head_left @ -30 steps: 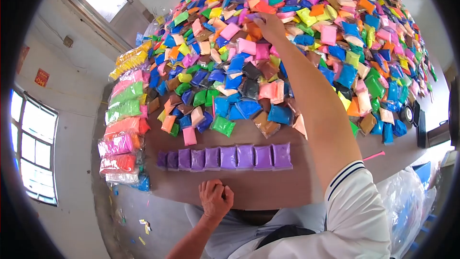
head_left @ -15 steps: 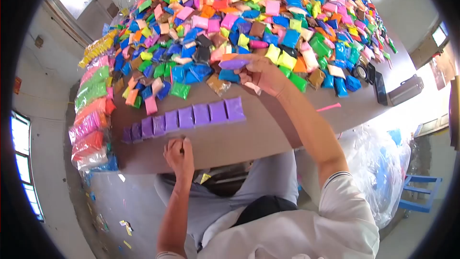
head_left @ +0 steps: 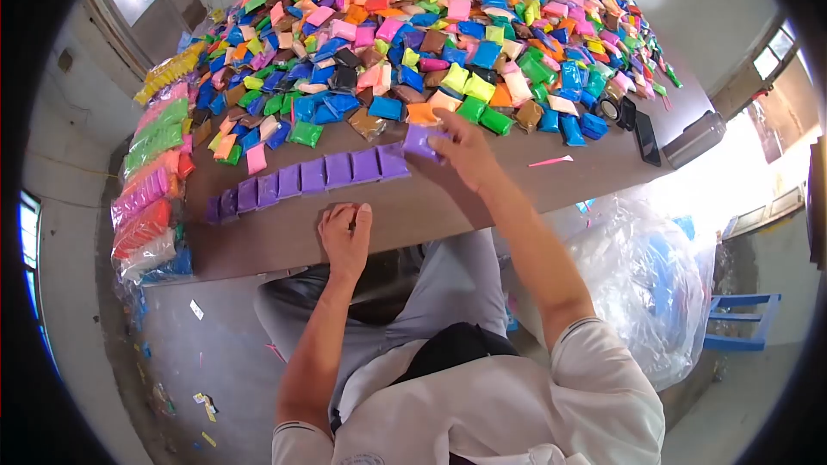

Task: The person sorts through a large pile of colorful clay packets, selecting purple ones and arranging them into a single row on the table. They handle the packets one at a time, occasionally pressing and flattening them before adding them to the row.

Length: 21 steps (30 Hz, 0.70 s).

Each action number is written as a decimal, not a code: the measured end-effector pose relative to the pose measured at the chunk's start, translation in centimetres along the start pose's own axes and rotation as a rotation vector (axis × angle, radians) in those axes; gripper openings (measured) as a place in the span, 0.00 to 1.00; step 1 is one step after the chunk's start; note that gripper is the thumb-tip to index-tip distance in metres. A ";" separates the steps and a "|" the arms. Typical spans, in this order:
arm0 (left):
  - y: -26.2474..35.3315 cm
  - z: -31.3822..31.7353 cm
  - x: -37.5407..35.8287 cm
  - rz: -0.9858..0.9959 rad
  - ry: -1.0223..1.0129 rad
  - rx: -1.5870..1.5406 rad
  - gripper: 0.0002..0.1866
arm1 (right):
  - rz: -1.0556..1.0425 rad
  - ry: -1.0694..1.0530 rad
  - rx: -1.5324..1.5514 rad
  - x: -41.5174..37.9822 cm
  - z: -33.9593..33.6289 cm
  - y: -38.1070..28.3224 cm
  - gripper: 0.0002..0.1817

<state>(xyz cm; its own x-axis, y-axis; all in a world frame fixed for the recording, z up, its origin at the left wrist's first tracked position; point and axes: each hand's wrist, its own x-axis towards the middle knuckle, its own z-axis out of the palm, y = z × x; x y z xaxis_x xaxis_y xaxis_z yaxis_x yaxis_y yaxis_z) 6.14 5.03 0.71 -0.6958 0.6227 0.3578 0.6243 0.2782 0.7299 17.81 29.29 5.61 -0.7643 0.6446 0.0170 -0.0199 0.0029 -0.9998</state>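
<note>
A row of small purple packets (head_left: 313, 175) runs across the front of the brown table, its left end lower than its right. My right hand (head_left: 465, 153) pinches another purple packet (head_left: 422, 142) by its right side, at the right end of this row. Just behind that packet lies an orange packet (head_left: 420, 114). My left hand (head_left: 346, 237) rests near the table's front edge, below the row, its fingers curled in with nothing showing in them.
A large heap of packets in many colours (head_left: 413, 43) covers the back of the table (head_left: 250, 245). Bagged stacks (head_left: 142, 228) line the left edge. A phone (head_left: 647, 138) and a metal case (head_left: 696, 139) stand at right, with a pink strip (head_left: 550, 161) nearer. Clear plastic bagging (head_left: 642, 293) sits beside the table.
My right hand has brought the purple packet from over the heap's front edge down to the right end of the row. The camera view has shifted slightly; my left hand stays curled.
</note>
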 end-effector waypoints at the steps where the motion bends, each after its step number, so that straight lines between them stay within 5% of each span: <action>1: -0.1 -0.1 0.0 0.007 -0.002 -0.014 0.16 | -0.088 0.027 0.007 -1.0 0.8 0.8 0.33; 8: 0.5 -0.8 0.1 0.056 -0.078 -0.137 0.17 | -0.043 -0.006 -0.004 -6.3 6.0 4.2 0.25; 15: 0.5 -0.9 -0.1 0.153 -0.116 -0.092 0.16 | 0.082 -0.025 0.306 -8.2 10.6 4.5 0.05; 21: 0.0 -1.5 -0.2 0.125 -0.204 0.002 0.15 | 0.087 -0.063 0.408 -8.8 10.4 4.6 0.05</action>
<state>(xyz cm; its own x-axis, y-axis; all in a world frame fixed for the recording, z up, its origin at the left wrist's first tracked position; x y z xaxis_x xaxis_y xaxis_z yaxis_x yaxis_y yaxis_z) 5.79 3.85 1.52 -0.5266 0.7875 0.3201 0.7020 0.1905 0.6862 17.77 15.70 0.92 -0.8123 0.5808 -0.0539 -0.1972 -0.3604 -0.9117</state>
